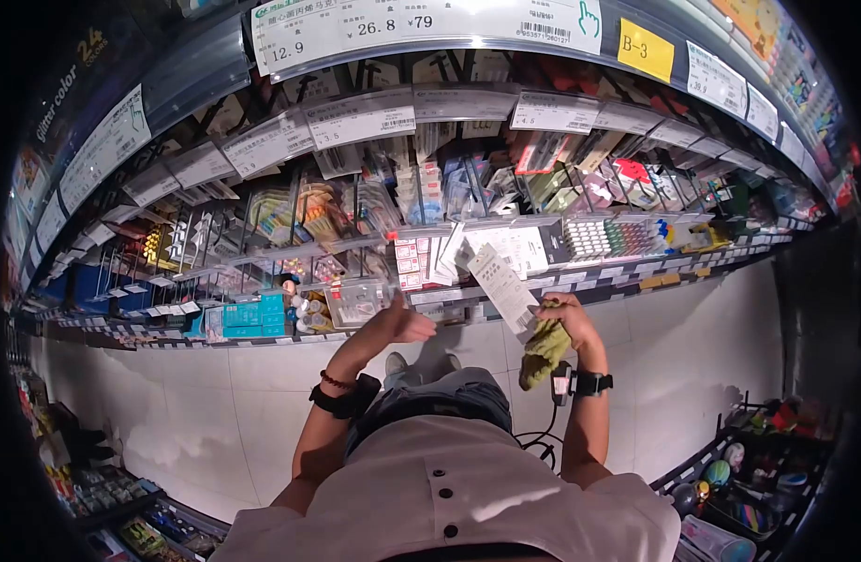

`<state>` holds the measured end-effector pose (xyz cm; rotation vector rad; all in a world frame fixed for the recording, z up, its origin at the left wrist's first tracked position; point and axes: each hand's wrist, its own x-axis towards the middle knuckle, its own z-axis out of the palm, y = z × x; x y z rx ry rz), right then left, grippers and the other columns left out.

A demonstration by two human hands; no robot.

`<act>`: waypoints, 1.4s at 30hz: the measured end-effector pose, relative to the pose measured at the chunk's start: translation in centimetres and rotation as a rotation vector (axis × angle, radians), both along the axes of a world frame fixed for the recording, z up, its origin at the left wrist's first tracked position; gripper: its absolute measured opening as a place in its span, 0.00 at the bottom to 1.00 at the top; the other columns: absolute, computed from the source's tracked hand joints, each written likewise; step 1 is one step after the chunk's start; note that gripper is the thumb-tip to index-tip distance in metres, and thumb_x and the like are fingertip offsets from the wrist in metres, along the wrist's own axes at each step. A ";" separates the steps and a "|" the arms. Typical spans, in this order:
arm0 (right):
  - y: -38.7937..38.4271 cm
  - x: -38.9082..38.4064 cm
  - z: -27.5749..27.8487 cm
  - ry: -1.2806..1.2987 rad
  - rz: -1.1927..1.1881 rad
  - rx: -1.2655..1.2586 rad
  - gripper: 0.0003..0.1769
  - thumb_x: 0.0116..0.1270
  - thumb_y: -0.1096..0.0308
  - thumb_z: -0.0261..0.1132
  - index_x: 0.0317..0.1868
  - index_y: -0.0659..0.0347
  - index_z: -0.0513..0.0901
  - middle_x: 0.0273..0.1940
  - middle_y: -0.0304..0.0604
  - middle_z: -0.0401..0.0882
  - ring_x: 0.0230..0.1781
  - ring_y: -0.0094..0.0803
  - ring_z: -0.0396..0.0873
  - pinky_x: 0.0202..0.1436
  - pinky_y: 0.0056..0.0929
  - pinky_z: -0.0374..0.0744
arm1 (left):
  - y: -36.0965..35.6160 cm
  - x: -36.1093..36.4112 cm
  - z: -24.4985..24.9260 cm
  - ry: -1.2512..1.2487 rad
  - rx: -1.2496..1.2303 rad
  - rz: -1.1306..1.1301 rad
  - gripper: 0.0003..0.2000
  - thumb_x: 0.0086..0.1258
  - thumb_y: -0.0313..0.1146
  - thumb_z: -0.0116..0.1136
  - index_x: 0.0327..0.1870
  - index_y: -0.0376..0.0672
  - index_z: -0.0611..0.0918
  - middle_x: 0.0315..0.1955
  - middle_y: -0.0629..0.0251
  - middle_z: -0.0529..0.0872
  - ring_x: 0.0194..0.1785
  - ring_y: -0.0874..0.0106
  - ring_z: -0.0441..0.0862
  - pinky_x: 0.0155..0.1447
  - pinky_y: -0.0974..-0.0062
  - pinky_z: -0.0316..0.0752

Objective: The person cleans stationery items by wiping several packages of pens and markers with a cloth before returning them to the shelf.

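Note:
My right hand (573, 323) is closed round a crumpled olive-green cloth (543, 356). A white printed card or packet with a barcode (503, 290) sticks up from the same hand toward the shelf, pinched at its lower end. My left hand (402, 323) is held in front of the lower shelf with its fingers stretched out and nothing in it. Just beyond it stands a clear plastic box (358, 302). Red-and-white small boxes (413, 264) and a stack of white packets (449, 258) lie on the shelf between my hands.
Teal boxes (254, 317) and small bottles (311, 313) stand left on the bottom shelf. Rows of coloured-cap items (627, 236) sit to the right. Price-tag rails (365, 126) jut out above. Behind me are more display racks (730, 487); a black cable (540, 440) hangs by my right wrist.

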<state>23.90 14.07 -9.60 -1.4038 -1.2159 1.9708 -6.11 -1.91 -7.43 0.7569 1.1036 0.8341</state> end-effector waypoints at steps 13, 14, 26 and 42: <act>-9.0 -0.3 8.3 -0.084 0.300 0.220 0.17 0.67 0.61 0.53 0.34 0.69 0.78 0.28 0.34 0.74 0.30 0.19 0.68 0.36 0.19 0.68 | 4.7 8.9 3.8 -0.932 0.167 0.241 0.29 0.67 0.59 0.32 0.57 0.42 0.64 0.44 0.59 0.74 0.48 0.62 0.74 0.54 0.61 0.70; -8.7 0.6 8.5 -0.177 0.237 0.219 0.21 0.69 0.57 0.50 0.36 0.70 0.78 0.29 0.36 0.75 0.29 0.19 0.69 0.36 0.20 0.69 | 4.8 8.7 3.7 -0.893 0.181 0.223 0.31 0.65 0.61 0.31 0.57 0.42 0.64 0.45 0.58 0.74 0.47 0.63 0.74 0.53 0.60 0.71; -13.3 -8.0 11.9 -0.324 0.571 1.312 0.19 0.57 0.66 0.57 0.48 0.66 0.74 0.51 0.59 0.66 0.60 0.57 0.58 0.65 0.53 0.52 | 3.8 7.7 5.0 -1.193 0.181 0.235 0.36 0.61 0.65 0.36 0.58 0.41 0.66 0.51 0.60 0.74 0.51 0.68 0.74 0.55 0.71 0.69; -5.6 -9.3 13.3 -0.366 -0.025 1.533 0.15 0.53 0.64 0.63 0.35 0.67 0.73 0.27 0.52 0.68 0.27 0.51 0.68 0.28 0.38 0.68 | 1.8 9.6 4.0 -0.269 0.622 -0.253 0.34 0.69 0.52 0.33 0.67 0.45 0.35 0.45 0.53 0.76 0.36 0.69 0.80 0.41 0.74 0.74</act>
